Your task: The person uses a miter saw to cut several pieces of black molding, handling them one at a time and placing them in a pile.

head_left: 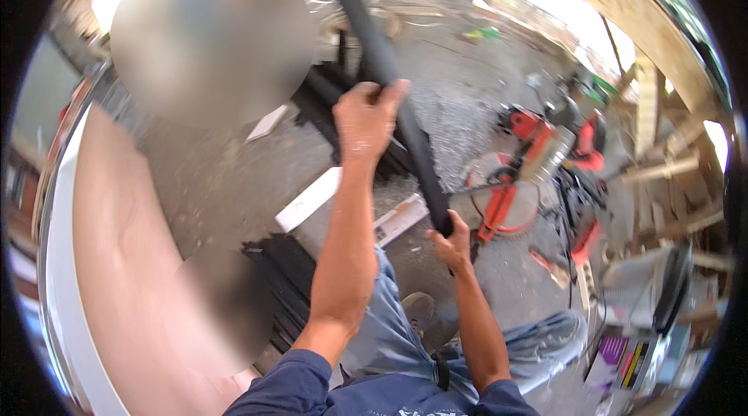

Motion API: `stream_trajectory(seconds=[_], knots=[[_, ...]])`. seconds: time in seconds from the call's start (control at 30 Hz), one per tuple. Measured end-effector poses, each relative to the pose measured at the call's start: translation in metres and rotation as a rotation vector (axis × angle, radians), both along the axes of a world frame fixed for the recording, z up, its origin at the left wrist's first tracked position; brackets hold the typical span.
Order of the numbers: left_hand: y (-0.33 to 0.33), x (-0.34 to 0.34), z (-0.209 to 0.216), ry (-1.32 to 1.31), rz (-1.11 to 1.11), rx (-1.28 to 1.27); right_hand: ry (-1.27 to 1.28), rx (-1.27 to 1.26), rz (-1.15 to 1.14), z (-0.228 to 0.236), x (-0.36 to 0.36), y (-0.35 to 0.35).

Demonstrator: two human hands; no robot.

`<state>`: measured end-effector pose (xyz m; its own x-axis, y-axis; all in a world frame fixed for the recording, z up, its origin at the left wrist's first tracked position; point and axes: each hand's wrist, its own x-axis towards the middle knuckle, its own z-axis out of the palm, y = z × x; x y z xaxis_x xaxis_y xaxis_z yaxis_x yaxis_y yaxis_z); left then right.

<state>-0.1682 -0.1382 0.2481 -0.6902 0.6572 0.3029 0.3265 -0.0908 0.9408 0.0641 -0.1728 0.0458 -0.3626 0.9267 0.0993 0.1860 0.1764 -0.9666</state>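
A long, flat black strip (421,159) slants across the middle of the view, one end far off and the other close to my knees. My left hand (366,116) is closed around it near its middle. Lower down, my right hand (453,243) grips its near end, with the thumb on the edge. Beneath my left hand lies a stack of similar black strips (318,100) on the floor. More black strips (284,280) with ragged ends lie beside my left elbow. What the strips are made of I cannot tell.
To the right stands a red power saw (502,198) with a round blade, near other red tools (588,151). White blocks (309,199) lie on the floor. A pale pinkish board (125,245) runs along the left. Timber pieces (670,170) and boxes (612,361) crowd the right. Blurred patches hide parts.
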Motion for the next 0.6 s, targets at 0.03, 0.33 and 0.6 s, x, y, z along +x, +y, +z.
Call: stream_trajectory(seconds=[0.03, 0.33, 0.6], knots=[[-0.002, 0.009, 0.010, -0.109, -0.065, 0.022, 0.096, -0.018, 0.029, -0.005, -0.001, 0.005], [0.019, 0.062, -0.072, 0.127, -0.145, -0.420, -0.177, 0.112, 0.026, 0.061, -0.024, 0.054], [0.053, -0.033, -0.116, 0.019, 0.234, -0.285, -0.410, 0.850, -0.089, 0.156, 0.048, 0.127]])
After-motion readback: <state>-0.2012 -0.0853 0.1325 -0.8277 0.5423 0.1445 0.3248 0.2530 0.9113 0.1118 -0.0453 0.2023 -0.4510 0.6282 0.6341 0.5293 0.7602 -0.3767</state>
